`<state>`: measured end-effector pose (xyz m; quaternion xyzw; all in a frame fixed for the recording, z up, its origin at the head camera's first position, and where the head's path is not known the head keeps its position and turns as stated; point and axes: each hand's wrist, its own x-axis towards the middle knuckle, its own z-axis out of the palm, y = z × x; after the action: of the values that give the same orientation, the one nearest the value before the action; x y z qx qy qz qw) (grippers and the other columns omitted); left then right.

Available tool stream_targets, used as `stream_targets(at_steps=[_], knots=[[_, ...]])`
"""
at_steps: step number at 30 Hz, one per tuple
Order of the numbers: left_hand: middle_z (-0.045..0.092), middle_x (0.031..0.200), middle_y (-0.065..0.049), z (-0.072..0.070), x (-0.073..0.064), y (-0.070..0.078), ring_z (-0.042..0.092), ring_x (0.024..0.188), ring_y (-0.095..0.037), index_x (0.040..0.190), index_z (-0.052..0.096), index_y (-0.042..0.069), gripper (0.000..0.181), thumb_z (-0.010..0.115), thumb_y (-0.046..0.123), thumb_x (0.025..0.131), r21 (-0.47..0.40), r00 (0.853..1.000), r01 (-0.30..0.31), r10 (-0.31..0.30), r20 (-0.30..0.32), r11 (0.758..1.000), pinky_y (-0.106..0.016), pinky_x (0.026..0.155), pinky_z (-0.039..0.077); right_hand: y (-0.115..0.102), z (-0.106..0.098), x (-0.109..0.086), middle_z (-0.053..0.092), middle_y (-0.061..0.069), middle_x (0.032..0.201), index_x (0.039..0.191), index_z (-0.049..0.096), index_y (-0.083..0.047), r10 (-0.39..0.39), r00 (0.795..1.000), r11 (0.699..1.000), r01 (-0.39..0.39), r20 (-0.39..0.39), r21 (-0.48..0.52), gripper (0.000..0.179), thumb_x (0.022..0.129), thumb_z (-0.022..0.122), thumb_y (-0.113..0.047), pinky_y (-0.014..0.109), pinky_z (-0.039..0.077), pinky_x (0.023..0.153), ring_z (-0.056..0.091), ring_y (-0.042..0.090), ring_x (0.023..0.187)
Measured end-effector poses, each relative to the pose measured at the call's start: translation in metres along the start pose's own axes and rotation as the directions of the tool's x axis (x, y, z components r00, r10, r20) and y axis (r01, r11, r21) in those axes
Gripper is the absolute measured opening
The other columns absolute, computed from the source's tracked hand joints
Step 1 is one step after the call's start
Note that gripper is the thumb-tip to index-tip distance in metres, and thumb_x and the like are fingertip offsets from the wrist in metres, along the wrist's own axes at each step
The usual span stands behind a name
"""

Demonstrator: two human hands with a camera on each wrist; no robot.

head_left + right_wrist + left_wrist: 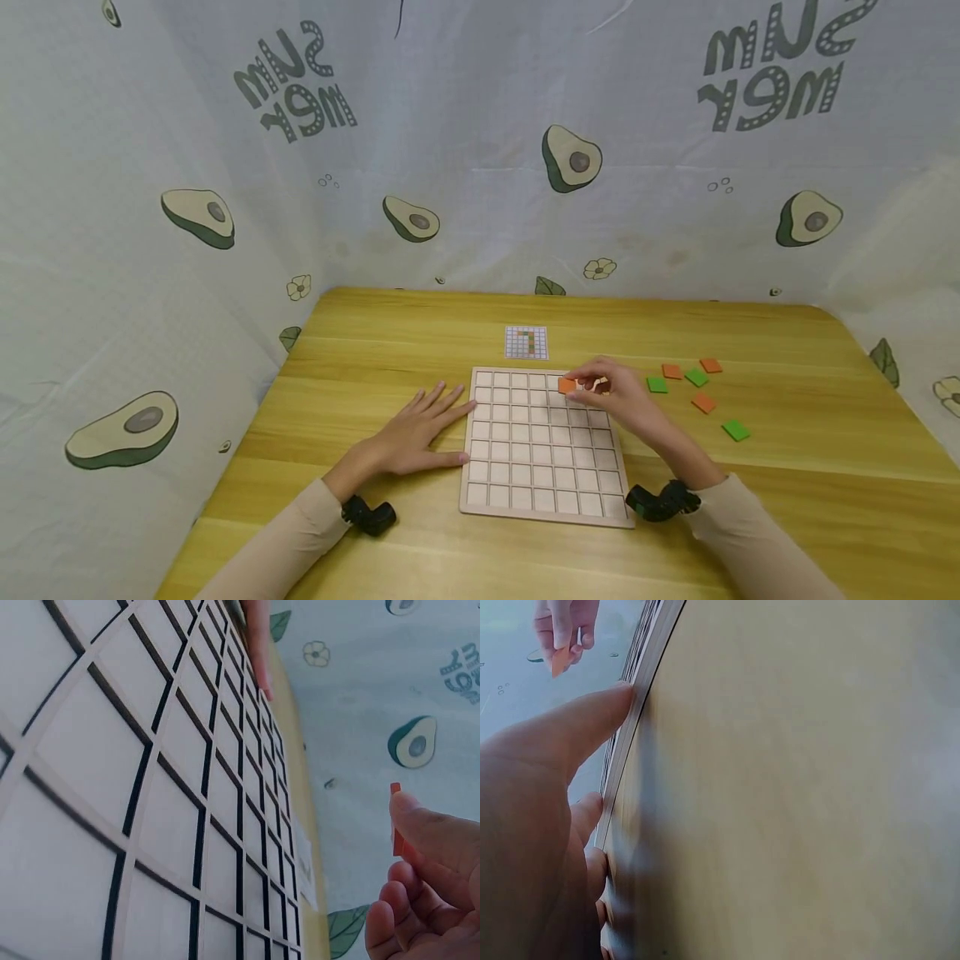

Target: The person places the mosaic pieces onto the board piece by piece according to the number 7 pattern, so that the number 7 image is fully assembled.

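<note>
A square wooden grid board (542, 454) lies on the table, its compartments bare where they show. Between thumb and fingers my right hand (618, 396) pinches an orange square tile (567, 385) over the board's far right part. The right wrist view shows that tile (397, 820) edge-on, raised off the grid. My left hand (420, 433) lies with its fingers spread, thumb and fingertips touching the board's left edge. In the left wrist view the thumb (592, 724) presses against the board's side.
Right of the board lie several loose tiles, among them a green tile (736, 430) and an orange tile (703, 403). Behind the board is a small printed pattern card (527, 342). A curtain with avocado prints (480, 150) hangs beyond the wooden table (375, 367).
</note>
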<state>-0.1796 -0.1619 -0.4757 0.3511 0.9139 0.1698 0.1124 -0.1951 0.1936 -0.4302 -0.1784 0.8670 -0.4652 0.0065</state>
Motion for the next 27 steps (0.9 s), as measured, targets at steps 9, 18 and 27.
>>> stream_targets(at_steps=[9, 18, 27], knots=[[0.006, 0.167, -0.004, -0.002, -0.001, 0.001, 0.0, 0.152, -0.031, 0.161, 0.019, 0.027, 0.082, 0.049, 0.066, 0.095, -0.011, 1.0, 0.002, -0.002, 0.001, 1.0, -0.052, 0.12, 0.0, -0.003, 0.02, 0.015, 0.06, 0.011, 0.092, 0.106, 0.074, 0.005, 0.008, 0.999, 0.997, -0.012, 0.05, 0.078, 0.023, 0.087, 0.078, -0.007, 0.023, 0.048, 0.069, 0.051, 0.023, 0.084], [0.006, 0.167, -0.003, -0.001, -0.001, 0.001, -0.001, 0.152, -0.03, 0.161, 0.018, 0.028, 0.082, 0.048, 0.067, 0.095, -0.003, 1.0, 0.006, -0.006, -0.003, 1.0, -0.051, 0.12, 0.001, -0.001, 0.041, 0.029, 0.058, 0.011, 0.09, 0.105, 0.074, 0.005, 0.032, 0.997, 0.995, -0.038, 0.072, 0.087, 0.022, 0.086, 0.079, -0.005, 0.024, 0.046, 0.067, 0.051, 0.022, 0.081], [0.006, 0.167, -0.004, -0.001, -0.001, 0.001, 0.0, 0.152, -0.031, 0.161, 0.019, 0.027, 0.082, 0.049, 0.066, 0.095, -0.004, 1.0, 0.005, -0.005, 0.003, 1.0, -0.052, 0.12, 0.001, 0.003, 0.057, 0.037, 0.059, 0.009, 0.088, 0.103, 0.075, 0.004, 0.098, 0.993, 0.993, -0.101, 0.068, 0.057, 0.021, 0.084, 0.08, -0.005, 0.025, 0.045, 0.065, 0.051, 0.02, 0.077]])
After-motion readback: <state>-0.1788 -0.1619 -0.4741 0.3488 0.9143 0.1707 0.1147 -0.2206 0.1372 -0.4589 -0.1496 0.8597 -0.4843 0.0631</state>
